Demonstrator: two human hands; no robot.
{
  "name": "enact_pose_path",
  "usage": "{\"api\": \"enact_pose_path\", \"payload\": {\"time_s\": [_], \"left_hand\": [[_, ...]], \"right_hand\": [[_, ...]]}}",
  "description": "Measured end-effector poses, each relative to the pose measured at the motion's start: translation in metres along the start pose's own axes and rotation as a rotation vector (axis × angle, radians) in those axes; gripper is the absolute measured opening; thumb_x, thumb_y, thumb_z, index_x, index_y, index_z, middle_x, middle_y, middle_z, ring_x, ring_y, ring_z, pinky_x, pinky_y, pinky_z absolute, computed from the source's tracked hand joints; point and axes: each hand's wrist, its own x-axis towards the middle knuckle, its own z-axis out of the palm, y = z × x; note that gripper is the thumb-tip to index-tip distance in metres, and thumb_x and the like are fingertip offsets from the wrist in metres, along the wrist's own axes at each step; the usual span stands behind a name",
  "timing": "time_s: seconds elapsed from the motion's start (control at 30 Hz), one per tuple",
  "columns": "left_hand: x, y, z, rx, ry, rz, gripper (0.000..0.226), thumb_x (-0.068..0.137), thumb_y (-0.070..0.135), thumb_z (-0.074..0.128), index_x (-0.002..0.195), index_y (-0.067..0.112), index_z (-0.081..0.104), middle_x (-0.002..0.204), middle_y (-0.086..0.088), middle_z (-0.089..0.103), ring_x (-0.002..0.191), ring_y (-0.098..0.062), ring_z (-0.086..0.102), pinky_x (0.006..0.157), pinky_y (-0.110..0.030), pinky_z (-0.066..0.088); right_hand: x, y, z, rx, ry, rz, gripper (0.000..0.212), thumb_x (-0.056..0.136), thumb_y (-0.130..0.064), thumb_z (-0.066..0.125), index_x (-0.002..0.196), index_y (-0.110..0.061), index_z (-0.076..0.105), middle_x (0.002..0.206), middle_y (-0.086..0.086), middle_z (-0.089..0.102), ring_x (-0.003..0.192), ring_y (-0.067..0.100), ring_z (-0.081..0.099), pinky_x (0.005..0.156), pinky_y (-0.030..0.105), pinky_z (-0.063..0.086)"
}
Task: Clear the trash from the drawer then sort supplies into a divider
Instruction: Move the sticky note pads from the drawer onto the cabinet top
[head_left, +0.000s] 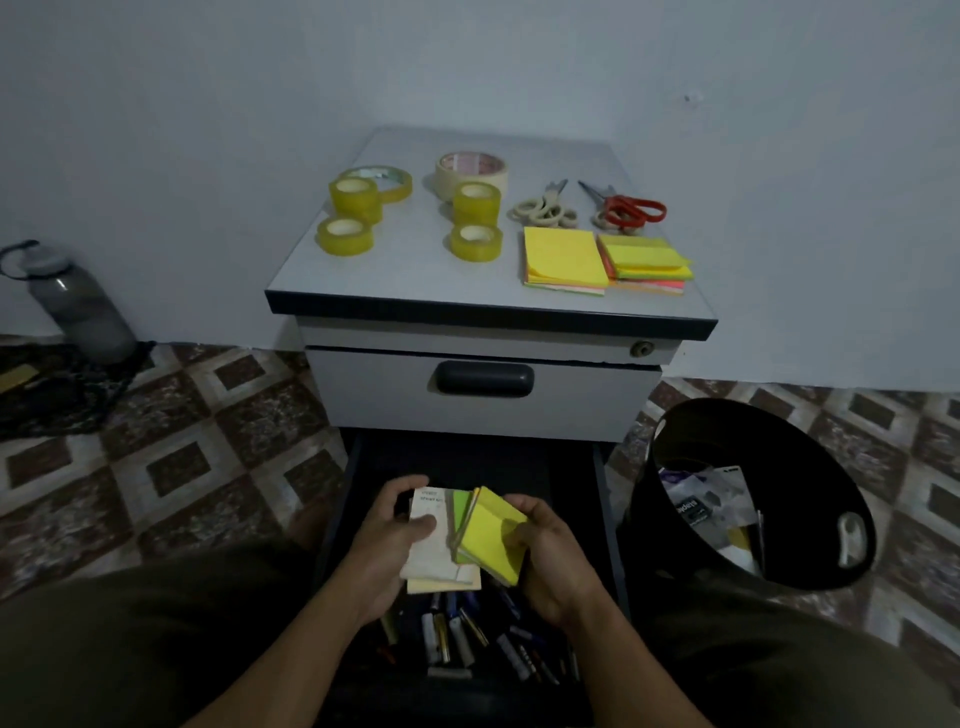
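I've got the left hand (396, 538) gripping a white pad (428, 551), right hand (553, 558) clutching the yellow sticky notes (493, 538) above the open drawer (498, 460); loose grip could drop sheets onto the pens (457, 636)

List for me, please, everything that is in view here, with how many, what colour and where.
cabinet: one, grey, against the wall
yellow tape rolls: at least five, yellow, cabinet top left and middle
cream tape roll: one, cream, cabinet top back
scissors: two, red-handled and cream-handled, cabinet top right
note pads: two stacks, mostly yellow, cabinet top front right
open drawer: one, dark, bottom of cabinet
pens: many, mixed colours, front of open drawer
bin: one, black, floor right, trash inside
bottle: one, grey, floor left
left grip: one, holds white booklet over the drawer
right grip: one, holds yellow pad beside it
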Motion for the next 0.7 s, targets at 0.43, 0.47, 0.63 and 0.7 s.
{"api": "enact_pose_path", "payload": {"time_s": [0.43,0.47,0.63,0.7], "left_hand": [[-0.047,0.040,-0.005,0.046,-0.108,0.019,0.040,0.087,-0.014,0.049,0.114,0.014,0.057,0.122,-0.022,0.059,0.092,-0.034,0.062,0.066,-0.037,0.051],[-0.052,0.044,-0.007,0.028,-0.112,0.039,0.038,0.087,-0.014,0.051,0.114,0.012,0.057,0.122,-0.022,0.059,0.092,-0.034,0.062,0.068,-0.038,0.051],[-0.082,0.073,-0.007,0.065,-0.152,0.135,0.039,0.072,0.003,0.064,0.106,0.024,0.062,0.116,-0.013,0.065,0.107,-0.045,0.060,0.073,-0.043,0.048],[-0.094,0.089,-0.004,0.087,-0.187,0.177,0.040,0.072,0.003,0.063,0.104,0.027,0.063,0.114,-0.009,0.067,0.107,-0.043,0.060,0.074,-0.043,0.049]], "right_hand": [[-0.045,-0.041,0.015,-0.050,-0.048,-0.130,0.034,0.096,0.007,0.038,0.117,-0.011,0.057,0.118,0.022,0.058,0.095,0.038,0.061,0.064,0.044,0.057],[-0.052,-0.048,0.017,-0.063,-0.069,-0.159,0.035,0.097,0.007,0.039,0.120,-0.012,0.057,0.120,0.020,0.057,0.095,0.038,0.061,0.063,0.043,0.057],[-0.084,-0.079,0.019,-0.085,-0.123,-0.237,0.029,0.098,0.005,0.039,0.114,-0.006,0.060,0.116,0.020,0.058,0.082,0.034,0.063,0.053,0.038,0.054],[-0.097,-0.092,0.017,-0.063,-0.153,-0.247,0.030,0.096,0.007,0.039,0.114,-0.005,0.061,0.119,0.023,0.057,0.084,0.036,0.063,0.053,0.038,0.054]]}}
